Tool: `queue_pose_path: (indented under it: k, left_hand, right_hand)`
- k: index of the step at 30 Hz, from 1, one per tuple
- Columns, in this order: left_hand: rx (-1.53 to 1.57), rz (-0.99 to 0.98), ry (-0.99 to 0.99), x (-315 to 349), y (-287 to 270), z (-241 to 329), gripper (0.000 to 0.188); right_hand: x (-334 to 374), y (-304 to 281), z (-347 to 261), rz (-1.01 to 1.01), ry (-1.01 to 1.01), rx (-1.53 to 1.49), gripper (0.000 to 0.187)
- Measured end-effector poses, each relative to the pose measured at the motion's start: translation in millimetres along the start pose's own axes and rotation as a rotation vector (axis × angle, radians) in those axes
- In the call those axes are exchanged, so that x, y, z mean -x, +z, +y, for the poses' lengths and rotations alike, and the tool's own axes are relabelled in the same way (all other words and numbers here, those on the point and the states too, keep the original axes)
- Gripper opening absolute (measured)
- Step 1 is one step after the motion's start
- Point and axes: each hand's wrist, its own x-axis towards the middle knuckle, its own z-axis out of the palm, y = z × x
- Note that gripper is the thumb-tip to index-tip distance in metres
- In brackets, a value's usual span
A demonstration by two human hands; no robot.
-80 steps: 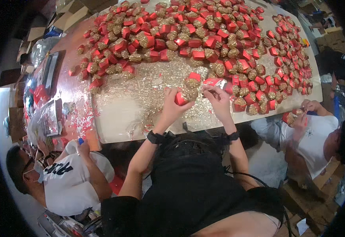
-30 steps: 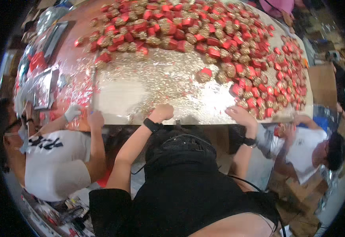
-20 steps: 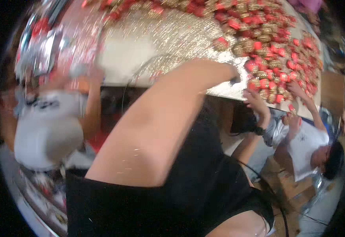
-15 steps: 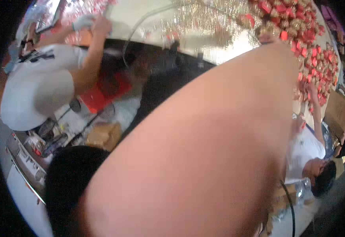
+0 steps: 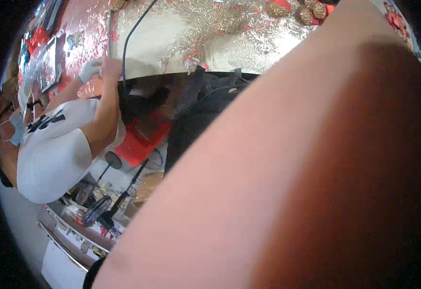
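Observation:
One of my bare forearms fills the middle and right of the view, very close, running from the lower edge up to the top right. Its hand lies beyond the upper edge, so its fingers and anything in them are hidden. My other hand does not show. Nearest the raised arm, on the pale table, lie several gold bundles with red bands. Loose gold tinsel strands are strewn over the tabletop, with small red scraps among them.
At left a co-worker in a white shirt works at the table, one hand gloved. A black cable crosses the tabletop. Below are a red seat, a cardboard box and a metal-edged cart.
The view has shifted. My forearm looms larger at right and its hand has left the picture. The large pile of red and gold bundles and the person at right are now mostly hidden.

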Motion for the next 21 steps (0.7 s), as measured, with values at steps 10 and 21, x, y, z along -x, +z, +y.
queue_pose_path:
  k: [10, 21]
  left_hand:
    - [0.101, 0.061, -0.245, 54, -23, -75, 0.024]
    - [0.596, 0.335, -0.794, 302, 81, -86, 0.026]
  right_hand:
    - [2, -12, -5, -0.014, -0.056, 0.007, 0.037]
    - [56, -84, 45, 0.145, -0.063, -0.151, 0.034]
